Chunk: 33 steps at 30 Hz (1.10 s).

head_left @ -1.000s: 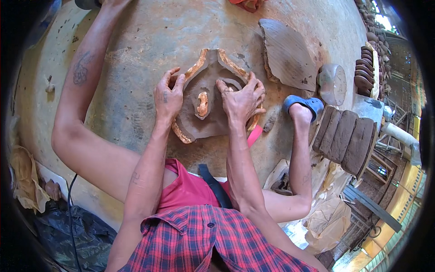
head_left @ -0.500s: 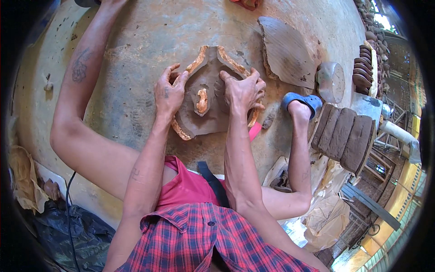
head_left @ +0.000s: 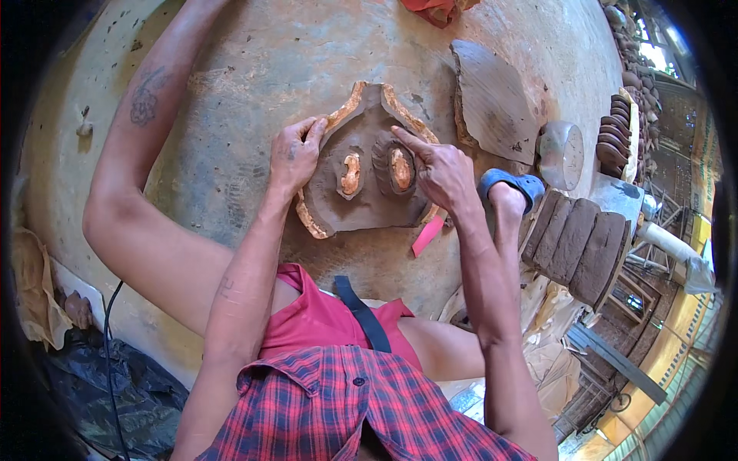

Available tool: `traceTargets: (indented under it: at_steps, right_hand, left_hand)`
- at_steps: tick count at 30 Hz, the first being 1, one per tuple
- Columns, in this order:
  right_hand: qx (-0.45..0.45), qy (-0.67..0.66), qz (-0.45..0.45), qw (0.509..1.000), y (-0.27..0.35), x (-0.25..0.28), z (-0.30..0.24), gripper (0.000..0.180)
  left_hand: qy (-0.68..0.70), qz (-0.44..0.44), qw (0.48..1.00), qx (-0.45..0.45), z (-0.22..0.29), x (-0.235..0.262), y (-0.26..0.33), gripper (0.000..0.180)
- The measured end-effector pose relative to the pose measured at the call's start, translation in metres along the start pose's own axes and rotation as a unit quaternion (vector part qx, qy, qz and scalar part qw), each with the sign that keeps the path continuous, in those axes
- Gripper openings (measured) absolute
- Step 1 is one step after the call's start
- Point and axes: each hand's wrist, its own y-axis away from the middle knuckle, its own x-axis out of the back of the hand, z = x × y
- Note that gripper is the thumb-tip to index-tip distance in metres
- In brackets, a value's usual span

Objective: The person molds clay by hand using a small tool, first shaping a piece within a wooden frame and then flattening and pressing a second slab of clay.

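Note:
A mould (head_left: pixel 310 223) with a rough orange rim lies on the floor between my legs, lined with grey-brown clay (head_left: pixel 370 207). Two oblong orange knobs (head_left: pixel 351 174) show through holes in the clay. My left hand (head_left: pixel 296 152) grips the mould's left rim, thumb and fingers closed about it. Over the right side is my right hand (head_left: pixel 442 169), holding nothing. Its index finger is stretched out, the tip on the clay by the upper right rim, and its other fingers are curled. A pink strip (head_left: pixel 428 237) lies beside the mould's lower right edge.
A large clay slab (head_left: pixel 496 100) lies at the far right, near a grey metal cylinder (head_left: pixel 560 155). Thick clay rolls (head_left: pixel 575 242) sit on a board to the right. Beside them is my foot in a blue clog (head_left: pixel 511 188). A red cloth (head_left: pixel 440 9) lies at the top.
My right hand has moved right and turned, its index finger now stretched out. The right-hand knob and the pink strip show more fully. My left hand stays at the left rim.

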Motion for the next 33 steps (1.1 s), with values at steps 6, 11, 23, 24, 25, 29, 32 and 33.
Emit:
traceTargets:
  at_steps: [6, 11, 23, 24, 25, 29, 32, 33]
  right_hand:
    - [0.013, 0.063, -0.086, 0.994, -0.020, 0.013, 0.005, 0.069]
    - [-0.007, 0.071, -0.125, 0.990, -0.015, 0.014, 0.016, 0.073]
    - [-0.112, 0.044, -0.110, 0.987, 0.050, -0.018, 0.019, 0.064]
    - [-0.115, 0.043, -0.110, 0.986, 0.058, -0.024, 0.017, 0.064]
    - [-0.119, 0.013, -0.085, 0.989, 0.066, -0.029, 0.014, 0.064]
    - [-0.165, -0.022, -0.082, 0.983, 0.087, -0.050, -0.015, 0.067]
    - [-0.172, -0.113, -0.092, 0.974, 0.108, -0.059, -0.044, 0.053]
    - [-0.134, -0.170, -0.099, 0.971, 0.111, -0.060, -0.047, 0.047]
  left_hand:
    - [0.003, 0.016, 0.999, -0.032, -0.001, -0.004, 0.002, 0.032]
    - [-0.026, 0.019, 0.999, -0.032, 0.002, -0.001, 0.004, 0.035]
    - [-0.031, 0.033, 0.998, -0.044, 0.005, -0.005, 0.007, 0.030]
    - [-0.031, 0.030, 0.998, -0.044, 0.005, -0.006, 0.006, 0.030]
    - [-0.034, 0.033, 0.998, -0.045, 0.004, -0.006, 0.005, 0.030]
    - [-0.036, 0.030, 0.998, -0.040, 0.002, -0.006, 0.004, 0.031]
    - [-0.041, 0.030, 0.998, -0.025, 0.007, -0.006, 0.005, 0.031]
    - [-0.040, 0.033, 0.998, -0.029, 0.009, -0.005, 0.002, 0.031]
